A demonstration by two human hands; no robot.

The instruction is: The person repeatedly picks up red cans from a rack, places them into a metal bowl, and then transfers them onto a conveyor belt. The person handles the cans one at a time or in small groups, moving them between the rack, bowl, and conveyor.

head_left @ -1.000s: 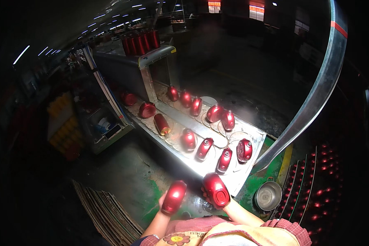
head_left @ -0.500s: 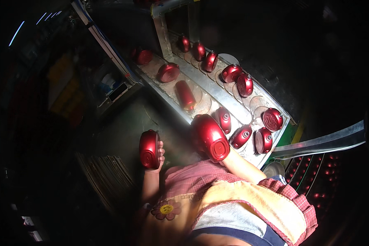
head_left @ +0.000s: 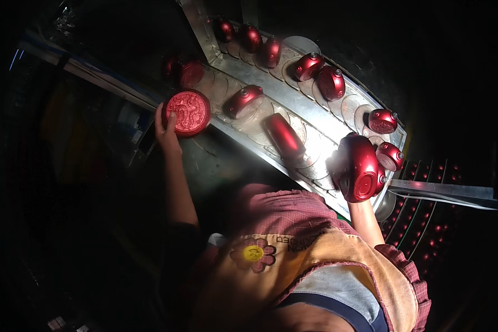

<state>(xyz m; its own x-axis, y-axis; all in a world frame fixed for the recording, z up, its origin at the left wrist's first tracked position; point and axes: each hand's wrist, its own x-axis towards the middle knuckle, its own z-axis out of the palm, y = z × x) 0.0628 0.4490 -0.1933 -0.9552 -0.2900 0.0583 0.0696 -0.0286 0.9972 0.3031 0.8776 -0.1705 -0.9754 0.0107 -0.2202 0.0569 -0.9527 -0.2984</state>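
My left hand point(head_left: 167, 131) is closed on a flat round red bottle point(head_left: 188, 113), thumb on its face. That face, carved in relief, is turned up, just beyond the conveyor's near edge. A second glossy red bottle point(head_left: 359, 166) is in my right hand point(head_left: 362, 210), over the conveyor's near right end. It hides most of that hand's fingers and partly covers another red bottle point(head_left: 380, 180). On the near lane of the conveyor point(head_left: 315, 108), a red bottle lies on its side point(head_left: 285, 136) and another point(head_left: 244, 102) leans with its neck up.
Several red bottles point(head_left: 332, 83) sit on round discs along the conveyor's far lane. A metal post point(head_left: 198, 27) rises at the back. A metal strip point(head_left: 442, 189) juts out at the right, above dark racks point(head_left: 426, 227) with rows of small red glints.
My left hand has moved up and forward, turning its bottle's relief face into view. My right hand has carried its bottle rightward toward the conveyor's end. The view has shifted too.
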